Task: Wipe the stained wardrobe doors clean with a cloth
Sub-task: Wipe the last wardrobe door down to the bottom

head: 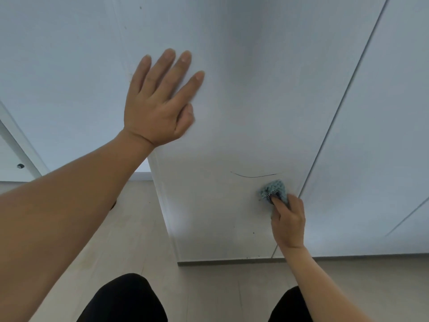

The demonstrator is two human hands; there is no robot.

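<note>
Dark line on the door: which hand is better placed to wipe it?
Right. The right hand grips the blue cloth just below the line; the left hand lies flat, empty, higher on the door.

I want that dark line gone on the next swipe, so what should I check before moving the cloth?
1. Grip on cloth: ok, the right hand pinches it.
2. Cloth on door: ok, it looks pressed against it.
3. Dark line cleaned: not ok, it sits just above the cloth.
4. Door steadied: ok, the left hand lies flat on it, fingers straight.
5. Speck below the cloth: not ok, it shows on the door.
6. Cloth damp: cannot tell.
</note>
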